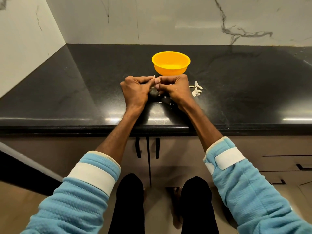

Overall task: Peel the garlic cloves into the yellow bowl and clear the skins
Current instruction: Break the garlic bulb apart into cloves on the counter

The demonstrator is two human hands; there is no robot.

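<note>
Tightly, left hand (135, 88) and right hand (173, 86) on garlic clove (154, 77)

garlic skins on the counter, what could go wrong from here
1. The left hand and right hand pinch the garlic clove short of the yellow bowl; a slip would likely drop it on the counter.
2. The garlic skins lie loose beside the right hand, smaller flakes nearer the front edge; a forearm could sweep them off.
</note>
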